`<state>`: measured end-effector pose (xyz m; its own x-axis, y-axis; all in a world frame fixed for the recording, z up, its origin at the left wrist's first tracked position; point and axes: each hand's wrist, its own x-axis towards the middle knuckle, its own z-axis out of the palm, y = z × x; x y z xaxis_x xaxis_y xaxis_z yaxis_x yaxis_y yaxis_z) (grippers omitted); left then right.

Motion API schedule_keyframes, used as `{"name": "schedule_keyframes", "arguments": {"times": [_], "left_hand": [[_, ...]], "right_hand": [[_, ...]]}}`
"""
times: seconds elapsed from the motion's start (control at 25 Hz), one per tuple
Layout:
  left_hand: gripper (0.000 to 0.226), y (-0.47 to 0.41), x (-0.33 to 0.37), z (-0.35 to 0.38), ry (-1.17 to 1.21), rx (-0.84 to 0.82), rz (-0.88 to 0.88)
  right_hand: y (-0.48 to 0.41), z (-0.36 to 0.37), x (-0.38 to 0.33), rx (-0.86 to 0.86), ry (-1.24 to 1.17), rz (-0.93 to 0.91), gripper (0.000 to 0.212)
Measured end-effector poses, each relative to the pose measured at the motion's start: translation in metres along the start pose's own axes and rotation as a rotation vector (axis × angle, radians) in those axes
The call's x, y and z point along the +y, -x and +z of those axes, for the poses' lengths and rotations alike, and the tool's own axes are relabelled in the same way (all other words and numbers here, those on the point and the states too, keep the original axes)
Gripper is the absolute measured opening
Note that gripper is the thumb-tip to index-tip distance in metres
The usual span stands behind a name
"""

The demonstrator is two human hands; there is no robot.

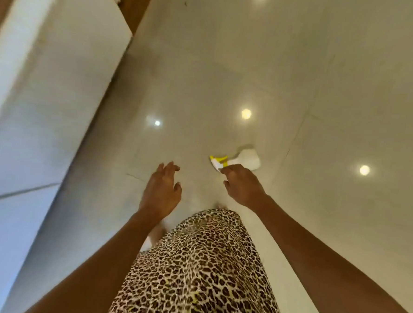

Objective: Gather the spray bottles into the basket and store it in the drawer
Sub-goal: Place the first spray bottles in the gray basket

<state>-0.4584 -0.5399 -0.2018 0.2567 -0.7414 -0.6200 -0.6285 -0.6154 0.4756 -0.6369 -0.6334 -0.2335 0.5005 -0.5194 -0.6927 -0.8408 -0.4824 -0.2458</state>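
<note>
So the only spray bottle [244, 161] I can see is lying on its side on the shiny pale floor [230, 61], white body with a yellow and white trigger head pointing left. No basket or drawer anywhere in view, so nothing is inside anything here. The right hand [243, 186] is right down on the bottle's neck, fingers curled in tight by the trigger. It looks like it's touching, but I honestly can't tell if it's got a proper hold on it, the frame is a bit blurry there. The left hand [161, 192] is empty, fingers loosely spread, hovering over bare floor a little left of the bottle. A leopard print skirt [200, 272] fills the bottom middle. Along the left side runs a big white block of furniture [47, 86], with a strip of wood [135, 4] showing behind it at the top.
</note>
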Motion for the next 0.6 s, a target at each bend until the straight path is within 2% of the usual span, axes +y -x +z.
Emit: {"name": "schedule_keyframes", "arguments": {"times": [0.24, 0.32, 0.4, 0.48, 0.6], "left_hand": [[0.047, -0.124, -0.059, 0.110, -0.109, -0.020, 0.033], [0.048, -0.151, -0.079, 0.140, -0.114, 0.001, 0.046], [0.048, -0.167, -0.093, 0.160, -0.112, 0.005, 0.064], [0.048, -0.177, -0.108, 0.176, -0.106, 0.005, 0.067], [0.048, -0.177, -0.123, 0.183, -0.106, 0.018, 0.070]], "right_hand": [[-0.133, 0.127, 0.069, -0.060, 0.189, -0.017, 0.045], [-0.164, 0.165, 0.084, 0.014, 0.273, -0.003, 0.044], [-0.185, 0.190, 0.094, 0.129, 0.463, 0.012, 0.044], [-0.204, 0.211, 0.100, 0.138, 0.545, -0.013, 0.051], [-0.216, 0.215, 0.099, 0.193, 0.694, -0.033, 0.042]]}}
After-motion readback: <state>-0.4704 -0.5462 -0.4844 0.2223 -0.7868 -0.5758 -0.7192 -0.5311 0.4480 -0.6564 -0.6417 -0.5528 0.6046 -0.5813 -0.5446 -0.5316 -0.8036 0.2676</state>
